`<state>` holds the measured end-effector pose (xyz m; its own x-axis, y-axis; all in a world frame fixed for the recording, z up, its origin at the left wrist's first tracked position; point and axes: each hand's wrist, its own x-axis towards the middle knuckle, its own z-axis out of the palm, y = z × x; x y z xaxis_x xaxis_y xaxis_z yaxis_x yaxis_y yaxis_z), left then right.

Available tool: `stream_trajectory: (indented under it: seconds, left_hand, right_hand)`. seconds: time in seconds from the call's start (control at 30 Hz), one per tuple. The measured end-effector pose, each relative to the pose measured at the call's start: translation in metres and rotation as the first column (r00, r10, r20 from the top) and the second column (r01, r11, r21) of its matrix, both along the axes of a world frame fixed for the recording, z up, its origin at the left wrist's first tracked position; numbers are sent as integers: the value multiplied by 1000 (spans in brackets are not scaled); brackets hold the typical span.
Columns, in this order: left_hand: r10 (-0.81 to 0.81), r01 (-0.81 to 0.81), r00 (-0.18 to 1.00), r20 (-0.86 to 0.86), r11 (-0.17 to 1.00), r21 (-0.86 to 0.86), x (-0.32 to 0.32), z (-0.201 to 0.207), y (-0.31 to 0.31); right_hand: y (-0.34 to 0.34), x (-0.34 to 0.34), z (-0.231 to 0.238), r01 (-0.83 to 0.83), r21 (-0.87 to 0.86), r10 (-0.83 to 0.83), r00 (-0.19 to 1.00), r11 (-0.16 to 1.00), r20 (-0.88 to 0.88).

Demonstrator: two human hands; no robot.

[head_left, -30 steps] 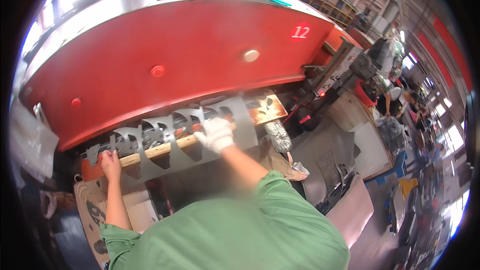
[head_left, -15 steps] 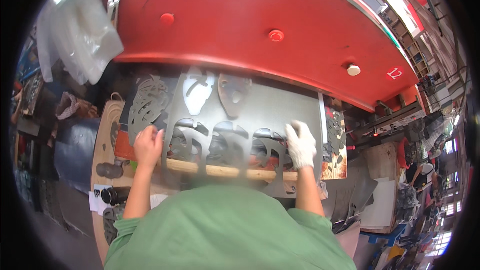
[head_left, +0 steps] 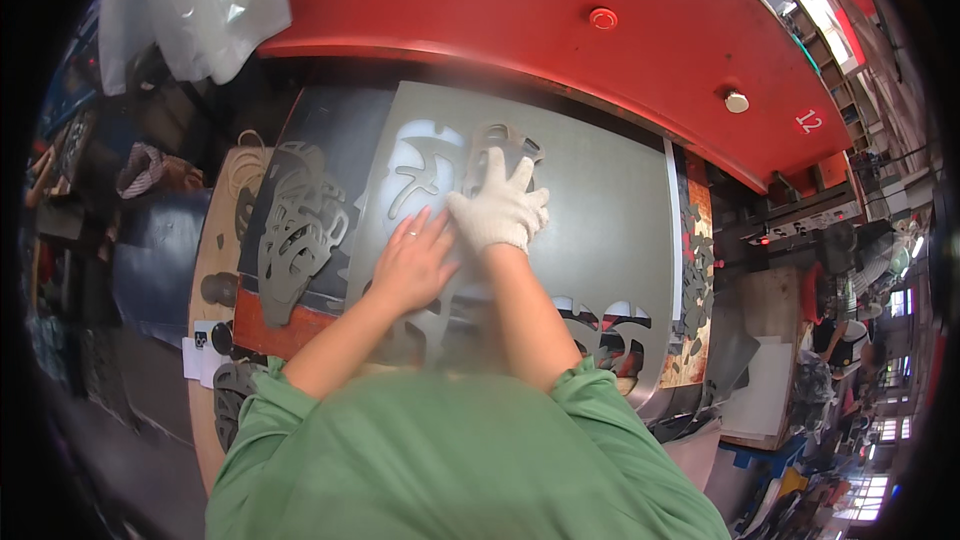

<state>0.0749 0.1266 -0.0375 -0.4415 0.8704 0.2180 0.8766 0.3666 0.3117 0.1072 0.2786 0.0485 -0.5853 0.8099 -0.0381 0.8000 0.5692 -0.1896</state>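
Note:
A dark grey sheet lies before me, with shaped openings cut along its near side. My left hand is bare, with a ring, and rests on it with fingers stretched. Just beyond those fingers is a bright white shaped opening crossed by grey strips. My right hand, in a white knitted glove, is spread over a brownish, slotted shaped piece, perhaps a cutting die. The glove hides much of this piece. Neither hand grips anything.
A red machine front with round buttons spans the far side. Grey cut pieces are stacked at the left. Small grey scraps lie on a board at the right. Clear plastic bags hang at the upper left.
Both hands have come inward from the sheet's sides to its middle, the right one onto the brownish piece. The whole view has shifted, so the machine appears higher and further right.

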Motion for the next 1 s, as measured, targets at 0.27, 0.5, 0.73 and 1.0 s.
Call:
stream_trajectory:
  seconds: [0.27,0.5,0.73,1.0]
  left_hand:
    - [1,-1,998,-66,1000,-9,1,4,-5]
    - [0,0,1000,-19,999,41,0,-7,-5]
    - [-101,100,992,-73,995,-13,6,29,30]
    - [-139,25,884,446,967,253,95,61,150]
  right_hand:
    - [6,2,7,31,-158,-54,988,987,-147]
    - [101,59,8,-519,-760,-567,515,392,-644]
    - [145,103,-23,-871,-441,-827,404,-216,-391]
    - [138,107,-21,-895,-442,-860,273,-63,-430]
